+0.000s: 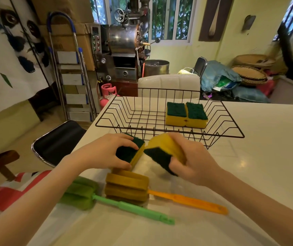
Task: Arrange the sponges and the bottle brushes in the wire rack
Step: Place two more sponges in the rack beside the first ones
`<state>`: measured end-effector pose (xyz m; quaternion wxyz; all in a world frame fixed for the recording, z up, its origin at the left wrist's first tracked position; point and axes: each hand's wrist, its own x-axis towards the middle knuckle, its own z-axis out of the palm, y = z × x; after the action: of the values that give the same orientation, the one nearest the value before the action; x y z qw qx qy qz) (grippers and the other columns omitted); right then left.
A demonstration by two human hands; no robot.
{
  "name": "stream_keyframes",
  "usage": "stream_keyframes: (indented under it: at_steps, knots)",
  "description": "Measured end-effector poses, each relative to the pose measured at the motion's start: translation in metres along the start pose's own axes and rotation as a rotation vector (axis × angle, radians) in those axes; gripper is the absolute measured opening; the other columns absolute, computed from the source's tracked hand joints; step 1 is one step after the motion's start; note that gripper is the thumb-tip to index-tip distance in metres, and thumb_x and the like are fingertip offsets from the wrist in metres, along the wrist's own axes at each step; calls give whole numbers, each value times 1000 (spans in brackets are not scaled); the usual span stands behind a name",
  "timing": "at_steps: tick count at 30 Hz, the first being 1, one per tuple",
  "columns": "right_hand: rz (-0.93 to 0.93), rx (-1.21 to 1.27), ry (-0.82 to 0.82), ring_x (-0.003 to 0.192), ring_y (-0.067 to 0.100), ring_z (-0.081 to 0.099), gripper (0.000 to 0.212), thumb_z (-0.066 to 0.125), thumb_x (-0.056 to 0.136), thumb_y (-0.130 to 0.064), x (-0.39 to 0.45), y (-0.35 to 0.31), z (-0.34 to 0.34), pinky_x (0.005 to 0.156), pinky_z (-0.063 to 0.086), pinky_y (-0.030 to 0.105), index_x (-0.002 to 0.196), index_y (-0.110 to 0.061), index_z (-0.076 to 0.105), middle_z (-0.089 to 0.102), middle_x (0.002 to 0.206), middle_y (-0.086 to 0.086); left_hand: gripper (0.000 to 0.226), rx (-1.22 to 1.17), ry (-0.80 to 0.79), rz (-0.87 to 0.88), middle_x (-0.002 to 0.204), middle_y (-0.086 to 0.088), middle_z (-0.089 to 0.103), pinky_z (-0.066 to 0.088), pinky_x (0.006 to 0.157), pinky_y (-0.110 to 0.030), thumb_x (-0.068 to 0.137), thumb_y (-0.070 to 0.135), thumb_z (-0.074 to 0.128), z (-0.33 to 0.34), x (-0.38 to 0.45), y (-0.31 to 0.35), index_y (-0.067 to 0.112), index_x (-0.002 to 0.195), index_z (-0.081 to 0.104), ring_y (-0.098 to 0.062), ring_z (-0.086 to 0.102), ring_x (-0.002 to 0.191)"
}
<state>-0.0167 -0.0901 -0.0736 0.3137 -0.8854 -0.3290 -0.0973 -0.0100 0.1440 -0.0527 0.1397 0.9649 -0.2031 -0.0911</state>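
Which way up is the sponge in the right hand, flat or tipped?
Tipped. The right hand holds the sponge raised off the table, its green side facing down and left.

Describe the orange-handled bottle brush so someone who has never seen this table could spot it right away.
Start at the black wire rack on the white table, then come toward the person, past both hands. Two bottle brushes lie there side by side. The one wanted is the orange brush, farther from the person: mustard-brown sponge head, orange handle pointing right, whereas the green brush is green throughout.

Bright daylight from the rear windows (170, 18) glints on the white surface (266, 157), wide-angle edges bend, right hand (193, 162) slightly motion-blurred.
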Motion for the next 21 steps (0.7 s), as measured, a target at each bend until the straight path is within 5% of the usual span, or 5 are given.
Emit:
stream_keyframes:
  at_steps: [5,8,13,16,21]
  knots:
    - [541,417,-132,75,5,49,8,36,93,-22,12,9,-1,62,42,18,93,-27,42,48,80,-6,51,-14,-2,30,145,10,32,29,104,-26,75,32,67,0,2,2,41,121,47,-12,28,132]
    - [628,297,-150,69,1,40,24,33,95,-17,16,19,-2,62,33,16,74,-23,41,42,74,-8,50,-20,-7,31,144,9,33,31,101,-24,74,35,67,-1,3,1,41,120,47,-11,29,130]
    - [657,283,-96,81,6,48,24,35,95,-24,9,26,-7,70,39,22,105,-18,56,54,89,-3,51,-32,-27,19,144,9,33,32,99,-23,75,41,66,-1,3,1,42,122,45,-11,29,130]
    - [643,206,-87,87,9,50,33,39,95,-23,7,28,-7,71,42,21,127,-17,44,54,103,0,52,-27,-17,22,145,9,32,33,101,-25,74,44,65,1,3,2,43,122,44,-11,29,130]
    - [580,74,-63,91,10,52,37,49,91,-20,6,29,-4,77,45,21,128,-17,42,56,114,0,58,-31,-48,22,146,10,28,34,102,-25,70,48,67,-1,1,5,42,123,44,-11,27,131]
